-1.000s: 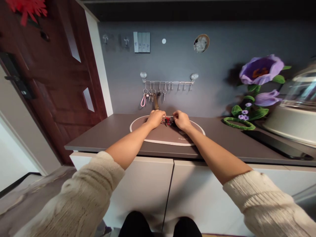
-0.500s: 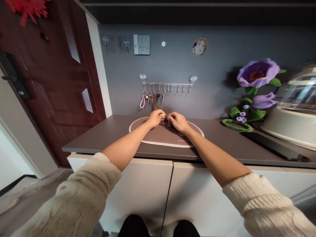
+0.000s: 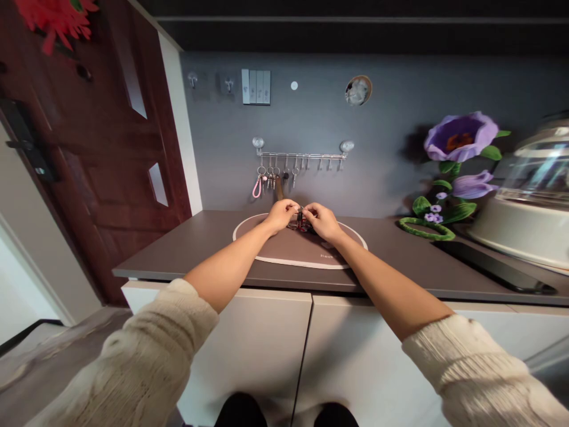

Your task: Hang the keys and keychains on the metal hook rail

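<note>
Over the brown oval mat (image 3: 284, 252), my left hand (image 3: 281, 216) and my right hand (image 3: 322, 220) meet almost fingertip to fingertip. Both are closed in a pinch on a small key ring (image 3: 301, 209). A dark bunch with some red, which looks like keys (image 3: 301, 222), hangs or lies just below the fingers; its details are too small to make out. Behind the hands, a clear hook rail (image 3: 306, 156) on the grey wall carries several key rings, one with a pink strap (image 3: 256, 188). A brown strip (image 3: 279, 188) hangs there too.
On the counter (image 3: 186, 240) to the right stand purple fabric flowers (image 3: 462, 139), a black phone-like slab (image 3: 493, 267) and a white appliance with a clear dome (image 3: 520, 219). A dark red door (image 3: 102, 154) is at the left. White cabinet doors (image 3: 249, 344) are below.
The view has tilted slightly, so the scene sits a little lower. Both hands stay pinched at the key ring over the mat, with only slight finger movement.
</note>
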